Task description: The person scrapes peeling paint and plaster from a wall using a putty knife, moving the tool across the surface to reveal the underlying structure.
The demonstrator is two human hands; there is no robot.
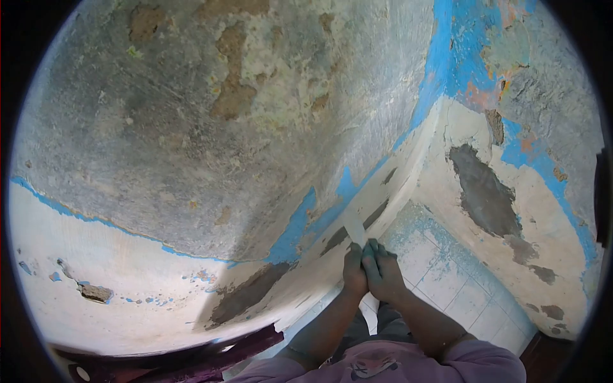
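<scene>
Pale grey plastic or metal, I cannot tell which, forms the flat blade-like tool (354, 225) extending far over the patchy plaster wall (179, 147), its near end clamped by left hand (355, 270) and right hand (384, 276) together, presumably for steadier pressure.

The bare left hand (355, 270) and the bare right hand (384, 273) meet in front of the torso, pressed side by side with the fingers of both curled inward. The bare left forearm (324, 327) slants up and inward, and the bare right forearm (433, 320) mirrors it from the other side, so the two converge at the wrists. Both elbows are bent and spread outward, the upper arms covered by short mauve fabric sleeves (483, 361).
</scene>
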